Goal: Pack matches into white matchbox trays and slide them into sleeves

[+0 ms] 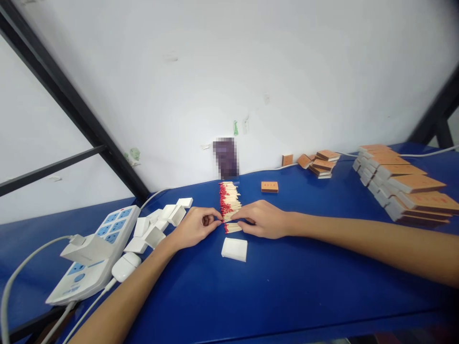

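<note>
A long row of red-tipped matches point(229, 196) lies on the blue table, red heads to the left and pale sticks to the right. At its near end, my left hand point(199, 225) has thumb and index finger pinched at the match heads. Across from it, my right hand point(263, 219) is closed with its fingertips on the stick ends. A small separate group of matches point(234, 228) lies just nearer to me, by the right thumb. Closer still is a white matchbox tray point(234, 249); whether it is upside down I cannot tell.
White matchbox trays point(154, 227) are heaped at left, beside a power strip point(96, 258) with a white charger case point(126, 266). An orange matchbox point(269, 187) lies behind my right hand. Stacked matchboxes point(401, 181) stand at right, with a looser pile point(322, 164) by the wall.
</note>
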